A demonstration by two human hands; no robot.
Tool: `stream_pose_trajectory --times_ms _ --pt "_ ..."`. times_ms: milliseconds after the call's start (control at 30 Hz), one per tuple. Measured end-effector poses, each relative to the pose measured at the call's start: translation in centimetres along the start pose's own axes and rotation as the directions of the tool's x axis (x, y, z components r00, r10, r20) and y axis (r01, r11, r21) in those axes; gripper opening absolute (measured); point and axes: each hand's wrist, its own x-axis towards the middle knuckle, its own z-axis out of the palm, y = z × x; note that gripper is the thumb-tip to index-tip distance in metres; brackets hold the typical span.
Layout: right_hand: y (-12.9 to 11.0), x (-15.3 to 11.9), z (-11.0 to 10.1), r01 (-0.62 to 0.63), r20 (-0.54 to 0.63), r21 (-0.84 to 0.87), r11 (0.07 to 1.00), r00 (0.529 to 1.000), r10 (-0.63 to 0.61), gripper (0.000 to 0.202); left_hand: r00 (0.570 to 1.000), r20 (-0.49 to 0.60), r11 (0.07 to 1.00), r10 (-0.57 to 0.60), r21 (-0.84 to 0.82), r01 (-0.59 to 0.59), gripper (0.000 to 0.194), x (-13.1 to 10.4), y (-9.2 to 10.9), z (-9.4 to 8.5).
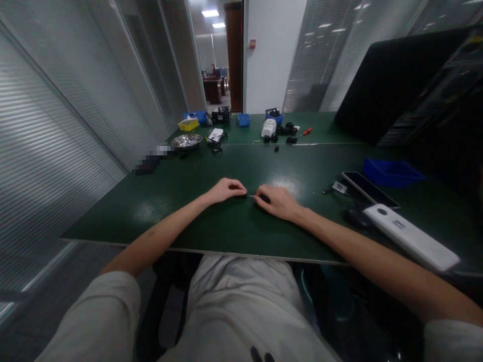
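On the green table, my left hand pinches a small black piece between thumb and fingers. My right hand is closed around the dark handle of a thin tool. The tool's narrow metal shaft points left, toward the black piece. Its tip is close to that piece; whether they touch is too small to tell.
A metal bowl, a yellow tray, a white device, cables and a red screwdriver lie at the back. To the right are a blue tray, a phone and a long white device.
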Motion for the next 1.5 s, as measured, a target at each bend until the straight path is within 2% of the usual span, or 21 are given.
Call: stream_pose_trajectory --times_ms 200,300,500,933,1200,1500 --pt "0.1 0.1 0.1 -0.013 0.004 -0.017 1.000 1.000 0.013 0.023 0.998 -0.047 0.998 0.037 0.050 -0.035 0.035 -0.7 0.5 0.0" --pt "0.1 0.1 0.2 -0.009 0.001 -0.024 1.000 1.000 0.009 0.023 0.997 -0.060 0.990 0.053 0.135 -0.045 0.039 -1.0 0.7 0.0" --pt "0.0 0.1 0.1 -0.009 0.013 -0.060 0.998 1.000 0.010 0.024 0.985 -0.010 0.943 0.175 0.288 -0.164 0.034 -1.7 1.3 0.4" --pt "-0.2 0.1 0.0 -0.006 0.028 -0.104 0.995 1.000 0.009 0.024 0.983 0.034 0.940 0.180 0.290 -0.182 0.034 -2.1 2.6 1.0" --pt "0.0 0.0 0.1 -0.013 0.006 -0.080 0.997 1.000 0.013 0.023 0.981 0.032 0.935 0.190 0.300 -0.191 0.031 -2.2 2.7 0.9" --pt "-0.4 0.0 -0.3 0.012 0.036 -0.091 0.996 0.999 -0.009 0.022 0.979 0.028 0.930 0.200 0.309 -0.198 0.029 -2.1 2.4 1.0"
